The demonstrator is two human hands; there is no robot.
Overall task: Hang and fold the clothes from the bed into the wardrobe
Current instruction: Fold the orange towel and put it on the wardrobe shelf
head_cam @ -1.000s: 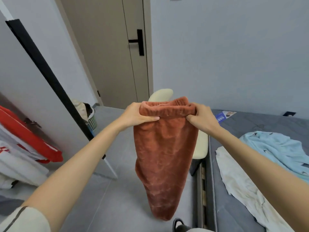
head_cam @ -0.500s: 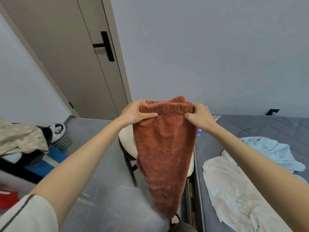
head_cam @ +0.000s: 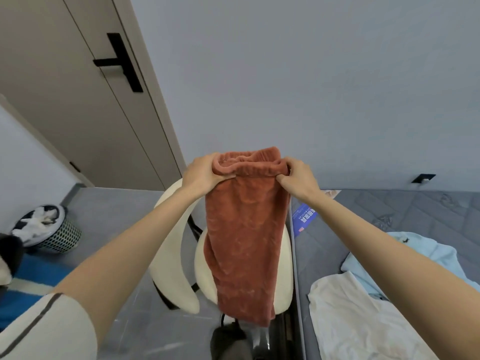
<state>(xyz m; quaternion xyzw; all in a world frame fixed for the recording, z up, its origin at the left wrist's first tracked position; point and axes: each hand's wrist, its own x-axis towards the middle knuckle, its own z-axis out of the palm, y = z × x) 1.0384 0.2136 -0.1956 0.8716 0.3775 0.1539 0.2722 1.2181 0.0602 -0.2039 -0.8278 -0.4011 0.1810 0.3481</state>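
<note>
Person's L hand point(head_cam: 202, 172) and R hand point(head_cam: 298, 178) each pinch one end of the elastic waistband of rust-orange fleece trousers point(head_cam: 244, 242), thumbs in front, fingers curled behind. The garment hangs straight down from both grips, long axis vertical, legs together, hem in front of a cream chair point(head_cam: 171, 268) beside the bed point(head_cam: 415, 211). Hands are level, neither nearer. Bed lies to the R, so folding flat prob. means swinging R. Wardrobe not in view. Blue label point(head_cam: 304, 216) on mattress: white writing, unreadable. White top point(head_cam: 358, 320) & pale blue top point(head_cam: 415, 253) lie on bed.
</note>
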